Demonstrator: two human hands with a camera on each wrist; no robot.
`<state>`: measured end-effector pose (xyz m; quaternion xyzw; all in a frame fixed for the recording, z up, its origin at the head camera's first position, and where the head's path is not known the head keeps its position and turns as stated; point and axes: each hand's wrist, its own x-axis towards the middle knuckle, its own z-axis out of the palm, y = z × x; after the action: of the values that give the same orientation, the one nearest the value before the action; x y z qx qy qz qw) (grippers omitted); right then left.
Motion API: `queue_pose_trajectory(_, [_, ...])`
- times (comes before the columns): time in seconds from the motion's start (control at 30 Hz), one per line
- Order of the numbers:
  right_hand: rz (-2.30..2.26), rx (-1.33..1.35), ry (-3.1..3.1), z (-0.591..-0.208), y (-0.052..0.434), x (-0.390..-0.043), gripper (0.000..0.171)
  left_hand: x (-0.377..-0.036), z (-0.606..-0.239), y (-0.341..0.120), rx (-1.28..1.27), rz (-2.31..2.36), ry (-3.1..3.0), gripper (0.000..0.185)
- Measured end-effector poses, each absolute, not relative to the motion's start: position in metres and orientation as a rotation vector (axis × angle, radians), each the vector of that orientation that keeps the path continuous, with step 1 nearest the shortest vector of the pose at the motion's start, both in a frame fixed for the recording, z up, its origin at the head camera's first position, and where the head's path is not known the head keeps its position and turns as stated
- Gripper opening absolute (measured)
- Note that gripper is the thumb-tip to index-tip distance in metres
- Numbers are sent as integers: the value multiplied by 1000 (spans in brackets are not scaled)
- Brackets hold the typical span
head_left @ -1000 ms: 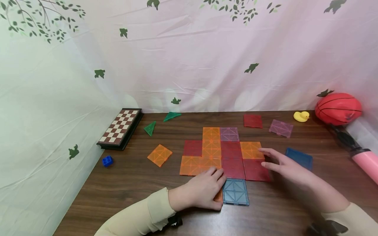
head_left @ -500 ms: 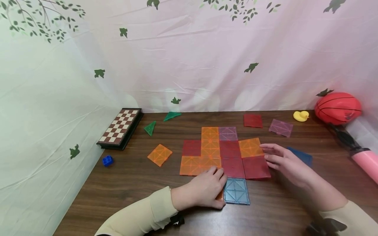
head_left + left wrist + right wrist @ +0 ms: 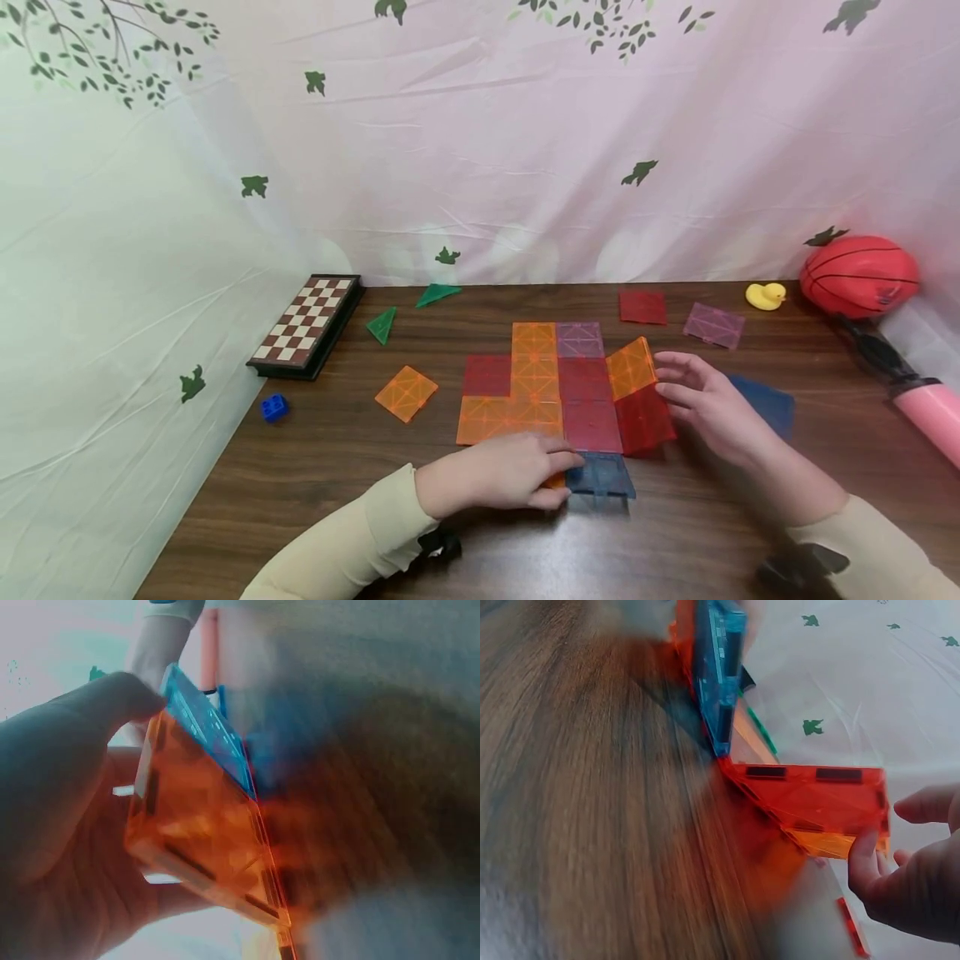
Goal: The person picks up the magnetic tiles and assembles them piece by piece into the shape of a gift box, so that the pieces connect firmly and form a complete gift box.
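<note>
At the near edge of the flat tile patch (image 3: pixel 536 387), the left hand (image 3: pixel 498 482) curls its fingers and thumb round a small orange tile (image 3: pixel 202 832), tipping up the blue tile (image 3: pixel 598 477) joined beside it. On the patch's right edge, the right hand (image 3: pixel 705 404), fingers straight, lifts the red tile (image 3: pixel 643 421) and orange tile (image 3: pixel 630 367) to a tilt.
</note>
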<state>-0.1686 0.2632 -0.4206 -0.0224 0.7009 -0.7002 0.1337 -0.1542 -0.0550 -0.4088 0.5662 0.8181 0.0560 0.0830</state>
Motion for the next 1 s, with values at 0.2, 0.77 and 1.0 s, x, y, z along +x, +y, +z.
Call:
queue_pose_trajectory(0.2, [-2001, -41, 2039, -421, 253, -172, 50, -149, -405, -53, 1803, 307, 2593, 30])
queue_pose_trajectory(0.77, [-1935, -66, 2013, -428, 237, -175, 62, -136, -404, -50, 1899, 147, 3034, 32])
queue_pose_trajectory(1.0, [-1914, -40, 2016, -429, 228, -177, 64, -136, -406, -48, 1904, 128, 3071, 38])
